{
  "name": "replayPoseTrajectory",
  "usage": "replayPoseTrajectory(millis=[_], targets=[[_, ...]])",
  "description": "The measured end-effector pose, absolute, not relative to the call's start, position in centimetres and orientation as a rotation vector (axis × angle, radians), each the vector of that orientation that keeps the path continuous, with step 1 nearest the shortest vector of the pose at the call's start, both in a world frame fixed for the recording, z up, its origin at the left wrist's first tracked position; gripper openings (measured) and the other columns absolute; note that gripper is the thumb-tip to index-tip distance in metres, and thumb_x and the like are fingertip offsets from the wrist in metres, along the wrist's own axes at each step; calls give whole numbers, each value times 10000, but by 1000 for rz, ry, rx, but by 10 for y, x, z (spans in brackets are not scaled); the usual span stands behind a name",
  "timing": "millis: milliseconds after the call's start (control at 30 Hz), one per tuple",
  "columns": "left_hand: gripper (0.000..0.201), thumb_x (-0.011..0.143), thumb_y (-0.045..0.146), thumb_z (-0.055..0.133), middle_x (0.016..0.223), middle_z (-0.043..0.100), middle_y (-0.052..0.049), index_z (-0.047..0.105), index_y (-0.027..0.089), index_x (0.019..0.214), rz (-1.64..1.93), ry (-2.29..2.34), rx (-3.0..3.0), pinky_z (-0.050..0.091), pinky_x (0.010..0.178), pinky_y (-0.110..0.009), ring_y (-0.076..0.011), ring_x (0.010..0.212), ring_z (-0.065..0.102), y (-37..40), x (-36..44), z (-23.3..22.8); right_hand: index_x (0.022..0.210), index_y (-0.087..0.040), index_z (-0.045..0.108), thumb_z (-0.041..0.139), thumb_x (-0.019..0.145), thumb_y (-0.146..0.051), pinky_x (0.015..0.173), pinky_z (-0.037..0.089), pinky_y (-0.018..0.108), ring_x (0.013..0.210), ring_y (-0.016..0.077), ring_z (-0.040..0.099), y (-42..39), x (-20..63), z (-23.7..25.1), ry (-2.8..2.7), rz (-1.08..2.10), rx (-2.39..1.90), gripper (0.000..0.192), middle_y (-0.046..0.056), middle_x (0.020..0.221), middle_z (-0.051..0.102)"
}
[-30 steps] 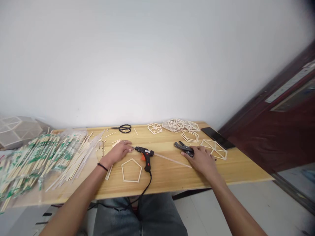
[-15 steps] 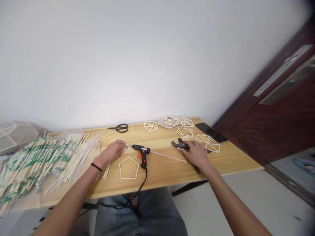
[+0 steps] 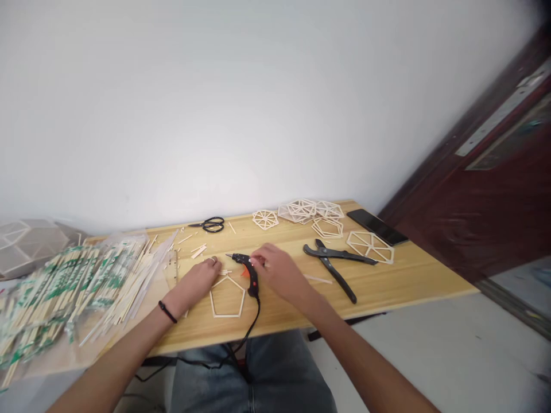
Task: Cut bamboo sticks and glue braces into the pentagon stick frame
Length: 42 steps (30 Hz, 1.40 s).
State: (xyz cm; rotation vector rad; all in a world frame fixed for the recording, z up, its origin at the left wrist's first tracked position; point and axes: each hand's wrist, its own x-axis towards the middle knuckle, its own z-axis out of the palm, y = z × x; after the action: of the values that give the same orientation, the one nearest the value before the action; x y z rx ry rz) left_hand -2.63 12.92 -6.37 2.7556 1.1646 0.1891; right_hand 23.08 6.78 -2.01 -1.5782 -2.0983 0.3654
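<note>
My left hand [image 3: 198,282] rests on the tabletop with its fingers closed at several short wooden sticks [image 3: 225,272], partly hidden beneath it. Just below them lies a pentagon frame [image 3: 227,316] of thin sticks. A black hot glue gun [image 3: 253,281] with an orange trigger lies beside the frame, nozzle pointing left. My right hand [image 3: 278,272] is at the gun's rear end, fingers curled together; what is between them is hidden. Its glue stick [image 3: 319,279] shows past the hand. Black pliers [image 3: 331,258] lie spread to the right, untouched.
Bundled sticks in plastic wrapping [image 3: 86,281] cover the left side. Black scissors [image 3: 212,224] lie at the back. Finished stick frames [image 3: 297,210] are stacked by the wall, another frame [image 3: 370,246] and a phone [image 3: 377,226] at right. The gun's cable [image 3: 253,321] drops over the front edge.
My right hand has left the pliers and moved left to the back of the glue gun. My left hand has shifted slightly down toward the pentagon frame with the short sticks.
</note>
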Motion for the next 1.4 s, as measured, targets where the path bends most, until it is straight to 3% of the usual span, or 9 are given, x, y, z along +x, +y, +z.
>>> replayPoseTrajectory(millis=[100,300,400,500,667,867,1067,1233,1400], targets=[[246,968,-1,482,1024,705,-143,675,150,987,148,1175,2785,565,852,-391,-274,922,715,123,-24,-66,1011,-160,765,579,1052,-174,936,510,296,1017,206,710,76,192,-26,-2269,444,-1514,190,101,1049,769],[252,1030,92,477,1009,712,-126,707,154,946,175,1150,2775,565,877,-360,-237,912,718,128,-32,-66,1030,-92,767,554,1038,-86,975,543,363,1102,260,726,96,153,-48,-2454,427,-1607,213,191,1158,761],[221,1012,98,503,1033,721,-138,719,143,1003,233,1155,2746,566,878,-364,-248,930,720,129,-35,-68,1133,-119,738,625,1055,-209,981,587,436,1104,253,727,104,148,-52,-2525,393,-1656,164,131,1206,749],[219,988,82,528,1031,731,-128,733,157,1006,291,1126,2714,565,876,-349,-244,935,723,130,-37,-70,1257,-161,693,699,1030,-345,954,617,473,1108,252,721,109,146,-51,-2591,368,-1668,292,101,1273,717],[239,1013,113,536,1028,754,-114,763,178,978,384,1106,2667,554,890,-329,-226,948,725,131,-39,-71,1263,-162,692,695,1033,-333,948,622,467,1107,252,722,111,143,-45,-2678,322,-1634,286,102,1276,716],[230,1006,131,515,1001,729,-153,718,151,898,421,1212,2624,552,863,-379,-268,930,706,127,-34,-73,1209,-137,710,666,1047,-240,964,618,458,1124,248,728,106,139,-39,-2698,259,-1631,197,101,1246,738],[183,943,104,547,989,755,-157,707,166,883,494,1264,2485,547,911,-412,-282,943,714,124,-32,-70,1175,-73,711,503,1003,-3,948,586,392,1228,318,680,103,139,-35,-2648,317,-1594,279,229,1234,733],[223,992,284,576,827,799,-97,750,181,898,652,1252,2201,579,795,-357,-242,786,744,124,-37,-60,1127,-86,681,500,993,0,967,544,403,1149,317,701,109,147,-32,-2459,469,-1557,241,248,1196,734],[525,1015,609,520,820,826,-105,771,152,957,790,1154,1879,650,728,-363,-228,706,784,115,-35,-49,1021,-160,673,571,1021,-149,851,553,317,923,214,733,116,161,-27,-2170,767,-1362,103,92,986,780]])
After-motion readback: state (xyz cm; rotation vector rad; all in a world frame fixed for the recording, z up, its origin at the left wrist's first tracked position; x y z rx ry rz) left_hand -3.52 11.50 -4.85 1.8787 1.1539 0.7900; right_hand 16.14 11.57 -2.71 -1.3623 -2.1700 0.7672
